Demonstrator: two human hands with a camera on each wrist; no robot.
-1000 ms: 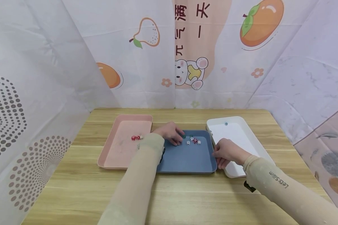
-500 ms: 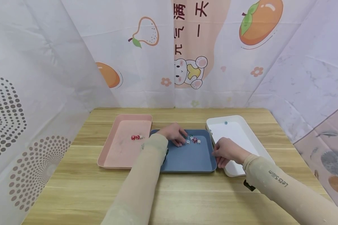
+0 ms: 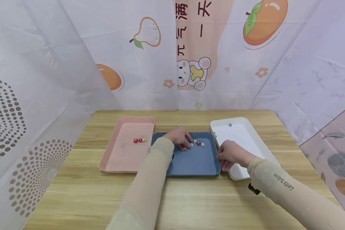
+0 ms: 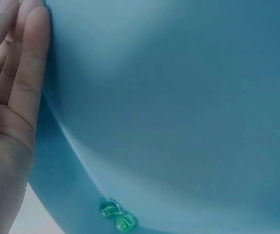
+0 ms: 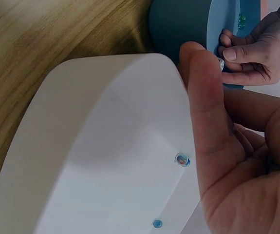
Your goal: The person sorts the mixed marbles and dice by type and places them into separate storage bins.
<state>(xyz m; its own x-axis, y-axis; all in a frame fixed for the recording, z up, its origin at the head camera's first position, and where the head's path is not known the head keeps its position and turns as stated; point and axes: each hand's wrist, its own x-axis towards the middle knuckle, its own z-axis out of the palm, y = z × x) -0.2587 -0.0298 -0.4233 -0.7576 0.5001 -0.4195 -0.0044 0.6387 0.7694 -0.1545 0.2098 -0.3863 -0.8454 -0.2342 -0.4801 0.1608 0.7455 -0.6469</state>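
My left hand (image 3: 180, 137) reaches into the blue tray (image 3: 194, 164). Its fingertips are right at a white die (image 3: 191, 145), which shows between thumb and finger in the right wrist view. Just beyond are another white die (image 3: 195, 141), a dark red die (image 3: 198, 143) and a white die (image 3: 202, 144). Two green swirled marbles (image 4: 118, 216) lie by the tray's wall near my left wrist. My right hand (image 3: 233, 153) holds the blue tray's right rim between its fingers, beside the white tray (image 3: 247, 137).
A pink tray (image 3: 119, 156) on the left has two red dice (image 3: 137, 140) and a white die (image 3: 144, 140). Clear marbles with blue (image 5: 182, 160) lie in the white tray. All trays stand on a wooden table (image 3: 189, 201), with a printed curtain (image 3: 149, 70) behind.
My left hand has moved a little to the right, from beside the green marbles to the nearest white die. The right hand stays at the blue tray's rim.
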